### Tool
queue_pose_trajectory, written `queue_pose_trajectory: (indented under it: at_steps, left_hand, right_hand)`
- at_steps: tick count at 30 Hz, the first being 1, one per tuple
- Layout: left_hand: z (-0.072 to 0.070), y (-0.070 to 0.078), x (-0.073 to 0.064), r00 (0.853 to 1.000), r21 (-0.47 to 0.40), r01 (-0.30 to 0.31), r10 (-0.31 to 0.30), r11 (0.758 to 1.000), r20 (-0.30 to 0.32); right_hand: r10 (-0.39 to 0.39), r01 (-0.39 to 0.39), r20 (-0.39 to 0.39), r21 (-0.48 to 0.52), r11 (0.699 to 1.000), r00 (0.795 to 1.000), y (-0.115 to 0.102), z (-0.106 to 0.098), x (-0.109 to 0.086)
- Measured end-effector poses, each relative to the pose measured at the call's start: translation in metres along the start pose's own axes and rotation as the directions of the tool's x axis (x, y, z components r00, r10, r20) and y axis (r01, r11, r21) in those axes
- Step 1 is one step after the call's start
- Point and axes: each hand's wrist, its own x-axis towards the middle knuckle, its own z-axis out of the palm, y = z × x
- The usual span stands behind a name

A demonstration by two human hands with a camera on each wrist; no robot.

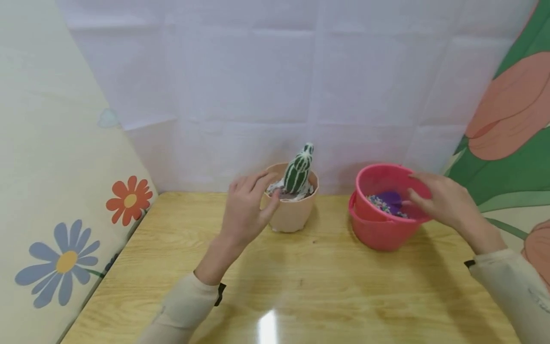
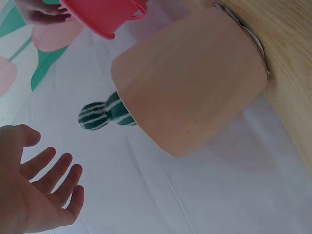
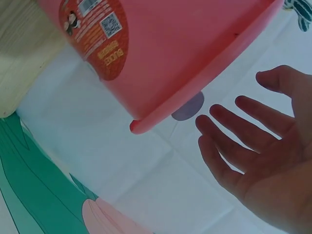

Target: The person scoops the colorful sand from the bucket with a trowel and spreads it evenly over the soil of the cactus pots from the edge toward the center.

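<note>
My left hand (image 1: 247,208) hovers beside the left rim of a peach flowerpot (image 1: 289,217), fingers loosely spread and holding nothing. In the left wrist view, a gap shows between that hand (image 2: 41,185) and the pot (image 2: 190,83). A green cactus with white stripes (image 1: 297,174) leans to the right in the pot, with whitish material around its base. Over the right rim of a pink bucket (image 1: 384,236) is my right hand (image 1: 444,198), empty, its fingers relaxed and apart. Inside the bucket lie a purple object (image 1: 390,199) and multicoloured granules (image 1: 378,203).
Both containers stand on a wooden table (image 1: 301,291), close to the white cloth (image 1: 240,86) behind it. The bucket's handle (image 1: 351,205) hangs down its left side. A label (image 3: 97,36) is stuck on the bucket. Flower-patterned walls (image 1: 64,143) flank the table.
</note>
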Motion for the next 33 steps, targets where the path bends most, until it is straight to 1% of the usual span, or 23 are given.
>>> queue_pose_trajectory:
  at_steps: [3, 5, 9, 11, 13, 14, 15, 16, 17, 18, 19, 20, 22, 24, 25, 26, 27, 28, 29, 30, 31, 33]
  left_hand:
    - [0.008, 0.009, 0.003, 1.000, -0.094, 0.001, -0.002, 0.996, -0.013]
    - [0.017, 0.016, 0.004, 1.000, -0.161, 0.007, -0.008, 0.987, -0.004]
    - [0.038, 0.030, 0.003, 0.999, -0.291, 0.034, -0.025, 0.956, 0.037]
    - [0.050, 0.038, 0.002, 0.996, -0.368, 0.072, -0.046, 0.927, 0.078]
    - [0.062, 0.047, 0.001, 0.987, -0.454, 0.137, -0.082, 0.880, 0.138]
    - [0.068, 0.051, 0.001, 0.977, -0.500, 0.188, -0.110, 0.846, 0.181]
    - [0.074, 0.056, 0.001, 0.963, -0.538, 0.246, -0.142, 0.806, 0.229]
    - [0.080, 0.062, 0.001, 0.943, -0.571, 0.312, -0.175, 0.759, 0.283]
    - [0.086, 0.067, 0.001, 0.919, -0.595, 0.378, -0.206, 0.709, 0.337]
    - [0.091, 0.072, 0.001, 0.889, -0.617, 0.444, -0.234, 0.650, 0.394]
    - [0.096, 0.077, 0.001, 0.854, -0.633, 0.510, -0.258, 0.582, 0.451]
    - [0.102, 0.082, 0.001, 0.816, -0.649, 0.574, -0.283, 0.500, 0.504]
    - [0.112, 0.089, 0.003, 0.743, -0.664, 0.669, -0.318, 0.332, 0.589]
    - [0.122, 0.095, 0.005, 0.672, -0.663, 0.730, -0.350, 0.166, 0.653]
    - [0.128, 0.096, 0.006, 0.637, -0.657, 0.749, -0.368, 0.089, 0.677]
    - [0.132, 0.098, 0.007, 0.609, -0.653, 0.757, -0.387, 0.023, 0.692]
    - [0.137, 0.099, 0.009, 0.582, -0.645, 0.763, -0.403, -0.030, 0.707]
    - [0.141, 0.099, 0.010, 0.556, -0.636, 0.768, -0.420, -0.070, 0.717]
    - [0.144, 0.100, 0.012, 0.536, -0.632, 0.768, -0.437, -0.102, 0.722]
    - [0.148, 0.100, 0.013, 0.520, -0.631, 0.765, -0.453, -0.132, 0.725]
    - [0.151, 0.101, 0.015, 0.506, -0.630, 0.761, -0.466, -0.155, 0.726]
    - [0.157, 0.102, 0.017, 0.483, -0.629, 0.754, -0.487, -0.192, 0.728]
  right_hand:
    - [-0.001, 0.001, 0.034, -0.006, 1.000, 0.999, 0.002, -0.001, 0.005]
    - [-0.004, 0.004, 0.066, -0.012, 1.000, 0.998, 0.006, 0.000, 0.007]
    - [-0.020, 0.023, 0.117, -0.026, 0.999, 0.993, 0.012, 0.003, 0.013]
    - [-0.025, 0.030, 0.136, -0.036, 0.999, 0.990, 0.014, 0.004, 0.016]
    - [-0.023, 0.030, 0.158, -0.041, 0.999, 0.987, 0.015, 0.005, 0.019]
    - [-0.022, 0.030, 0.171, -0.045, 0.999, 0.985, 0.017, 0.005, 0.021]
    - [-0.017, 0.026, 0.183, -0.048, 0.998, 0.983, 0.018, 0.005, 0.023]
    - [-0.015, 0.024, 0.195, -0.049, 0.999, 0.981, 0.019, 0.005, 0.025]
    - [-0.016, 0.026, 0.201, -0.046, 0.999, 0.979, 0.020, 0.005, 0.026]
    - [-0.019, 0.028, 0.210, -0.042, 0.999, 0.978, 0.021, 0.005, 0.028]
    - [-0.023, 0.032, 0.214, -0.039, 0.999, 0.977, 0.022, 0.005, 0.030]
    - [-0.026, 0.034, 0.220, -0.033, 0.999, 0.975, 0.024, 0.006, 0.031]
    - [-0.033, 0.038, 0.228, -0.019, 0.999, 0.973, 0.026, 0.007, 0.034]
    - [-0.032, 0.034, 0.239, -0.002, 0.999, 0.970, 0.030, 0.009, 0.037]
    - [-0.033, 0.032, 0.244, 0.006, 0.999, 0.969, 0.032, 0.009, 0.038]
    - [-0.038, 0.036, 0.248, 0.012, 0.999, 0.968, 0.034, 0.009, 0.039]
    - [-0.043, 0.040, 0.251, 0.015, 0.999, 0.967, 0.036, 0.010, 0.040]
    - [-0.049, 0.046, 0.251, 0.021, 0.999, 0.967, 0.038, 0.010, 0.041]
    - [-0.059, 0.055, 0.247, 0.022, 0.998, 0.967, 0.039, 0.011, 0.041]
    - [-0.071, 0.067, 0.242, 0.024, 0.997, 0.968, 0.041, 0.011, 0.042]
    - [-0.080, 0.077, 0.237, 0.023, 0.997, 0.968, 0.043, 0.012, 0.043]
    - [-0.094, 0.091, 0.226, 0.026, 0.996, 0.970, 0.046, 0.012, 0.044]
